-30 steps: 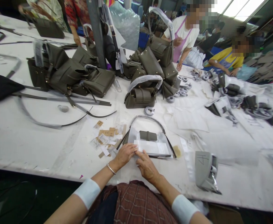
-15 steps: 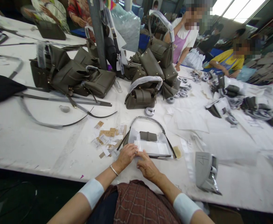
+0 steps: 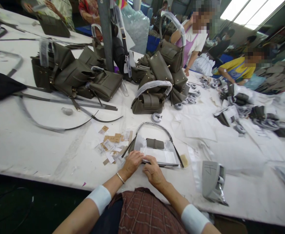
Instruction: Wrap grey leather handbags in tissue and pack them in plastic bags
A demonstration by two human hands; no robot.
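Note:
A dark olive handbag (image 3: 155, 143) lies on the white table in front of me, partly covered by white and clear wrapping (image 3: 158, 156), its strap arched away from me. My left hand (image 3: 133, 162) presses at the bag's near left edge, fingers together on the wrapping. Beside it, my right hand (image 3: 153, 170) has its fingers curled at the same near edge, the two hands almost touching. What the fingertips pinch is too small to make out. Just left of the bag is a scatter of brown and white tags (image 3: 113, 139).
A tape dispenser (image 3: 212, 180) stands at the right near the table's edge. Behind the bag are another handbag (image 3: 148, 103), a rolled strap (image 3: 156, 117) and heaps of bags around a metal post (image 3: 105, 35). Several people are at the far side.
My right hand's fingers have curled in more at the bag's near edge. My left hand has barely moved. The camera view has shifted slightly.

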